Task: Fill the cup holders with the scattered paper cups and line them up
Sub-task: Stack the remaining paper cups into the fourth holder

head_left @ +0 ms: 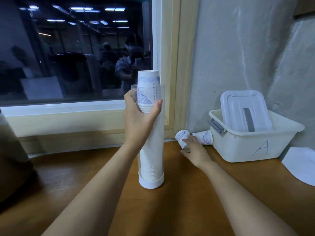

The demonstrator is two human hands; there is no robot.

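Wood desk (pixel 85 176); L hand (pixel 138 116) wraps cup holder (pixel 154 150); R hand (pixel 196 150) pinches fallen paper cup (pixel 182 136).

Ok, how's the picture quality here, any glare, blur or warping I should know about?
Head view: dim bluish light, soft shadows on the table. Head view: the dark window mirrors ceiling lights and a figure, so the clear cup holder rim is faint. Head view: wide-angle bows the sill; the left hand, right hand and paper cup are sharp.
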